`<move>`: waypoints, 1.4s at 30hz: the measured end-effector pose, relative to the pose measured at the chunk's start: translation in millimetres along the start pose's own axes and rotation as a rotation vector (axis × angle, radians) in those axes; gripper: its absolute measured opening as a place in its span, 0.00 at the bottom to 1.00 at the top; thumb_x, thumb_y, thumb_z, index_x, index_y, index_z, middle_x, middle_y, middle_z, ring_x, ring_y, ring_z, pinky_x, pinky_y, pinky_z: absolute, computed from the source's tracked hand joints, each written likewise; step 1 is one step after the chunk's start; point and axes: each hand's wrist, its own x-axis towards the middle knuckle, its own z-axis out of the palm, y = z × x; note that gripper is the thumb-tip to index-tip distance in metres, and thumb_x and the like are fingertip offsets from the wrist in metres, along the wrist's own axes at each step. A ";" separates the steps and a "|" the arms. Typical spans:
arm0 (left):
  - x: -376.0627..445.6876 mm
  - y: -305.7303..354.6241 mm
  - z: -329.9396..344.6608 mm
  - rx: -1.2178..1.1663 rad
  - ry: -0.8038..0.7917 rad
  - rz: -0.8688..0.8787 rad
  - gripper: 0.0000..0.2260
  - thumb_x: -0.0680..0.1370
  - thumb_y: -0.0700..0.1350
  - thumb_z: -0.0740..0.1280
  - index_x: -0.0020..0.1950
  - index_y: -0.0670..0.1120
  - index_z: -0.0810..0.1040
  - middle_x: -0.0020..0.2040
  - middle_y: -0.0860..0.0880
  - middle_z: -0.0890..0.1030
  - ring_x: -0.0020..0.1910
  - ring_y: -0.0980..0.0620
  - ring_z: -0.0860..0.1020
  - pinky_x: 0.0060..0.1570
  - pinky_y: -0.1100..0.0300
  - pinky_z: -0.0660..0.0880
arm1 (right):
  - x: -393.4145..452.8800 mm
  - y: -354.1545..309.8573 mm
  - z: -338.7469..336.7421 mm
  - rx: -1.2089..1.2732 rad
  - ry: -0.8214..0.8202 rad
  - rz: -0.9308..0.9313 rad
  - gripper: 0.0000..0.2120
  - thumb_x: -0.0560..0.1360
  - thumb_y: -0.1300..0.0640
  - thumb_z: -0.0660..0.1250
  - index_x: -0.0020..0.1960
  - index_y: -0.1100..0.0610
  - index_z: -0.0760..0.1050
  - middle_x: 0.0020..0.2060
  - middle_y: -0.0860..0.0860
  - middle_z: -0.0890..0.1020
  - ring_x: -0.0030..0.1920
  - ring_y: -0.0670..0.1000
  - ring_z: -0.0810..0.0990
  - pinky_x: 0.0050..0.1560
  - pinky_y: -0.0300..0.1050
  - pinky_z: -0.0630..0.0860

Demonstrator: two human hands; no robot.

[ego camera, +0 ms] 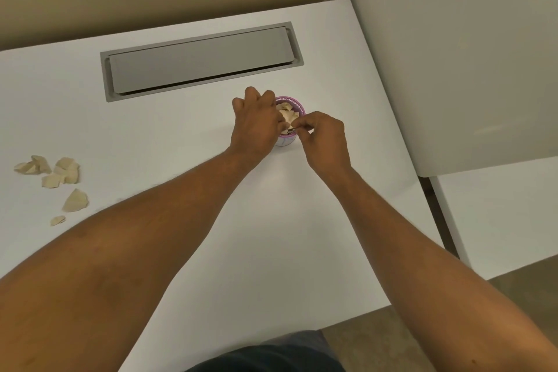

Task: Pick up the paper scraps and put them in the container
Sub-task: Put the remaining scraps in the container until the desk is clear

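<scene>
White laminate surface [181, 136], plain and matte, backed by a tan partition along the top of the frame; a grey metal cable hatch [199, 60] is set flush into it at upper centre.

Small round container with a pink-purple rim [294, 101] stands just right of frame centre, already stuffed above the rim with beige torn paper scraps [287, 113]. Left hand [256, 124] is curled around the container's left side, most likely to steady it against tipping while the contents are packed. Right hand [326, 136] sits at the near-right rim, its fingers [302, 125] pinched together on the edge of a scrap, apparently tucking it in; the exact contact is small and partly hidden.

Loose beige paper scraps [65, 170] lie well apart from the container at the left edge of the frame, roughly five or six pieces in a scattered group. Judgement: task partly done, that cluster not yet collected.

Writing: some faint marking shows on the container's white wall below the rim; unreadable. No brand or label legible anywhere.
</scene>
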 end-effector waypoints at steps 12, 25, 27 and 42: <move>-54.7 -53.6 -33.5 -0.473 0.132 -0.180 0.10 0.83 0.47 0.68 0.60 0.47 0.86 0.47 0.51 0.71 0.50 0.54 0.69 0.48 0.67 0.63 | -18.1 -24.2 15.7 0.130 0.070 -0.053 0.06 0.77 0.64 0.72 0.53 0.58 0.84 0.50 0.53 0.86 0.48 0.52 0.83 0.55 0.44 0.81; -254.0 -262.0 -41.7 0.002 0.228 -0.563 0.15 0.79 0.56 0.71 0.63 0.51 0.82 0.59 0.46 0.77 0.59 0.40 0.75 0.61 0.43 0.70 | -122.7 -86.4 150.4 -0.041 -0.657 -0.220 0.15 0.78 0.57 0.71 0.65 0.53 0.78 0.60 0.48 0.80 0.56 0.48 0.79 0.62 0.48 0.77; -259.1 -295.7 -48.1 0.027 0.177 -0.628 0.23 0.79 0.60 0.69 0.70 0.51 0.77 0.69 0.43 0.73 0.70 0.37 0.71 0.68 0.40 0.69 | -139.8 -97.0 166.4 -0.098 -0.699 -0.270 0.17 0.80 0.56 0.68 0.68 0.53 0.77 0.65 0.48 0.78 0.65 0.50 0.76 0.67 0.47 0.73; -237.6 -379.7 -52.2 0.081 -0.220 -0.449 0.21 0.81 0.58 0.64 0.71 0.51 0.74 0.69 0.45 0.71 0.65 0.39 0.71 0.56 0.45 0.76 | -176.1 -145.6 213.7 -0.258 -0.658 -0.313 0.19 0.81 0.58 0.64 0.71 0.53 0.72 0.68 0.49 0.73 0.68 0.56 0.68 0.62 0.47 0.73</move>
